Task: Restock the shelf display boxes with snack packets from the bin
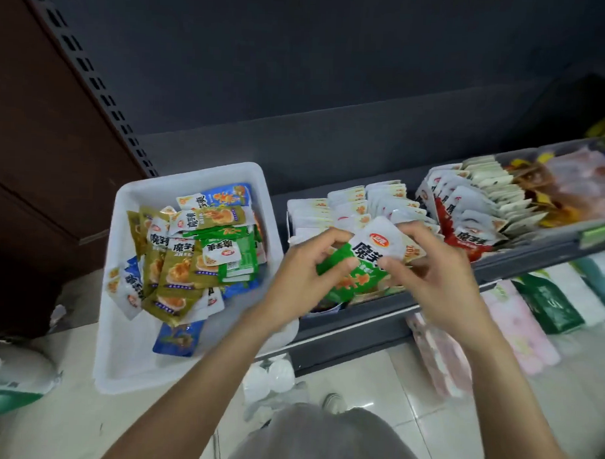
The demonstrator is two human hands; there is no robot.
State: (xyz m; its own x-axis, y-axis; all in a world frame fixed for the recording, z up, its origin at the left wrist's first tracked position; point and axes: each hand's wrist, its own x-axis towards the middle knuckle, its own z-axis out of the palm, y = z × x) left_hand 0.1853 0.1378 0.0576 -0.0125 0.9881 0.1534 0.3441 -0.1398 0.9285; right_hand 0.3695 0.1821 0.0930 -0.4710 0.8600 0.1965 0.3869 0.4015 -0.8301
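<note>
Both my hands hold a green-and-white snack packet (368, 262) just above the front of a shelf display box (346, 210) packed with upright white packets. My left hand (306, 267) grips the packet's left side, fingers curled round it. My right hand (426, 264) pinches its right edge and top. A white plastic bin (187, 359) sits to the left on the shelf end, holding several loose green, olive, blue and white packets (197, 246). A second display box (466, 207) to the right holds red-and-white packets.
The dark grey shelf (359, 331) runs rightward with more snack boxes (563, 183) at its far end. Below it lie pink, white and green soft packs (531, 316). A brown cabinet (41, 117) stands left. White bags lie on the tiled floor (375, 376).
</note>
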